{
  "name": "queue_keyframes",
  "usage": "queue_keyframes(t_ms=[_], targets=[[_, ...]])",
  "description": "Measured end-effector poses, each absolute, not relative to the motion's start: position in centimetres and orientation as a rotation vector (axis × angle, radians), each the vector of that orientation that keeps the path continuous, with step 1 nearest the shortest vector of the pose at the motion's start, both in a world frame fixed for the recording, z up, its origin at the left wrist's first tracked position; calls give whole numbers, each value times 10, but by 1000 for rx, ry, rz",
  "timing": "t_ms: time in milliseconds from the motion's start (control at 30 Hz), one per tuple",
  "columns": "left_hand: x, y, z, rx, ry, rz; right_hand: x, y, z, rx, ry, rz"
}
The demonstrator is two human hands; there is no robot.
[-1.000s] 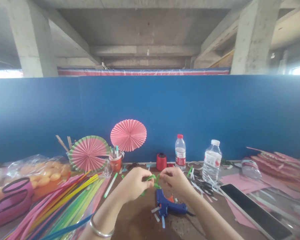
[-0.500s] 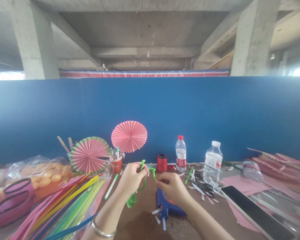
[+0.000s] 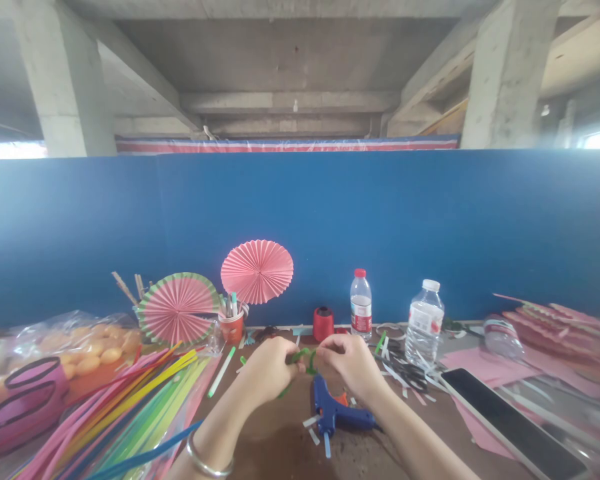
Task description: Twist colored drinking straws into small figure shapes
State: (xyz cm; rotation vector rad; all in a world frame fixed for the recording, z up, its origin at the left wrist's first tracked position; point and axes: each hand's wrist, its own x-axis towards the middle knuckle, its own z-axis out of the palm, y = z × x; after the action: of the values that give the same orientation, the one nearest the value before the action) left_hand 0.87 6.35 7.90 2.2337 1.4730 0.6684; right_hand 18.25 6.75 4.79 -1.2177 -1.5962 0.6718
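Observation:
A bent green pipe cleaner (image 3: pixel 310 360) is between my two hands above the middle of the table. My left hand (image 3: pixel 271 365), with a silver bangle on its wrist, is closed on one side of it. My right hand (image 3: pixel 347 361) pinches the other side between thumb and fingers. Part of the pipe cleaner is hidden behind the left hand, and some green shows below that hand. Under the right hand a blue glue gun (image 3: pixel 330 410) lies on the table with white paper scraps by its glue stick end.
Left lie coloured pipe cleaners (image 3: pixel 145 413) and a bag of orange balls (image 3: pixel 95 343). Folded paper fans (image 3: pixel 257 272) and a pen cup (image 3: pixel 231 327) stand behind. Rightward are a red spool (image 3: pixel 323 325), bottles (image 3: pixel 424 327), black scissors (image 3: pixel 414 379) and a phone (image 3: pixel 513 423).
My hands have come closer together and slightly lower. The pipe cleaner's upright end no longer shows above my left hand, and its hanging green part is now mostly hidden.

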Motion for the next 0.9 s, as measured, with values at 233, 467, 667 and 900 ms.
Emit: queue_keyframes(t_ms=[233, 467, 667, 900], targets=[[6, 73, 77, 2199, 1554, 871, 181, 55, 58, -1163, -1557, 519], [6, 75, 78, 2005, 1537, 1077, 175, 50, 55, -1077, -1600, 423], [7, 78, 76, 1741, 1414, 1213, 167, 55, 42, -1045, -1645, 504], [7, 75, 79, 1643, 1014, 1108, 170, 74, 28, -1091, -1567, 760]])
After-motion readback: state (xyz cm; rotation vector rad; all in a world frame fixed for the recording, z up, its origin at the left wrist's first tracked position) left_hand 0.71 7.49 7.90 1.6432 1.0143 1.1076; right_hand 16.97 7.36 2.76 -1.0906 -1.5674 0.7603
